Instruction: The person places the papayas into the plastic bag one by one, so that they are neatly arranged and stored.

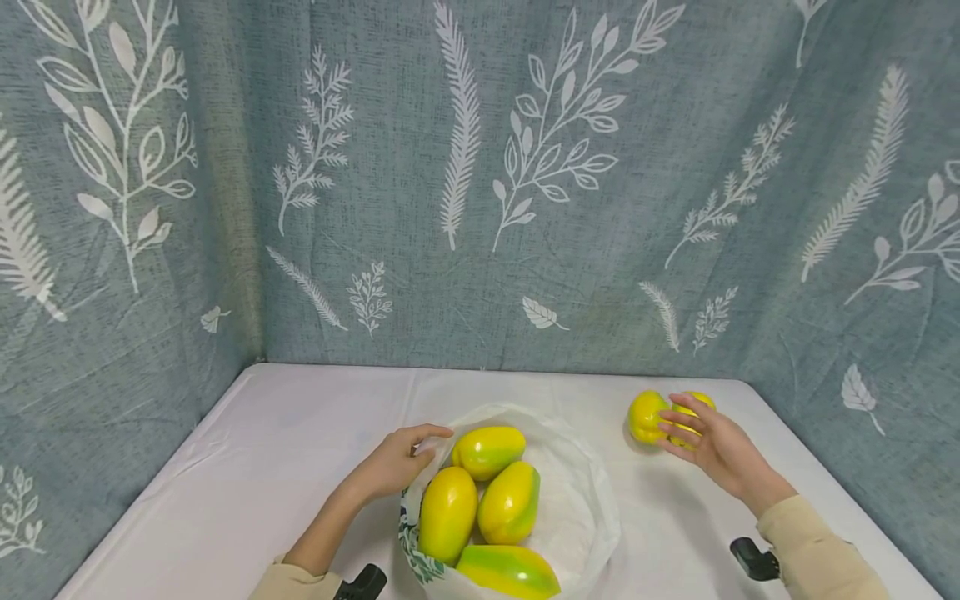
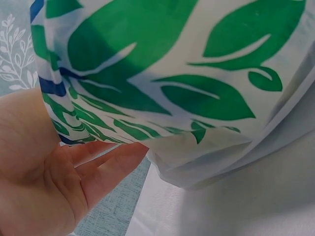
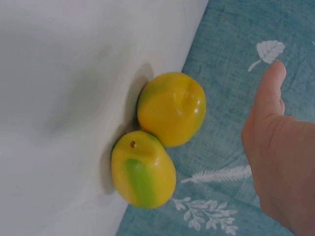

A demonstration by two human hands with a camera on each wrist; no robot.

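Note:
A white bag (image 1: 600, 467) with green leaf prints stands with its mouth spread at the front middle of the table. Several yellow-green mangoes (image 1: 448, 515) lie inside it. At the bag's left rim is my left hand (image 1: 393, 460); in the left wrist view its fingers (image 2: 106, 179) reach fairly straight past the printed bag's edge, partly covered by it. My right hand (image 1: 712, 446) hovers over the far right of the table, fingers spread, holding nothing. Beside those fingers, two mangoes (image 3: 172, 109) lie touching each other; the head view shows one partly hidden behind the hand.
A white cloth covers the table (image 1: 300, 433). Blue-grey curtains (image 1: 405, 275) with white leaf patterns enclose its back and both sides. The two loose mangoes lie near the back right corner.

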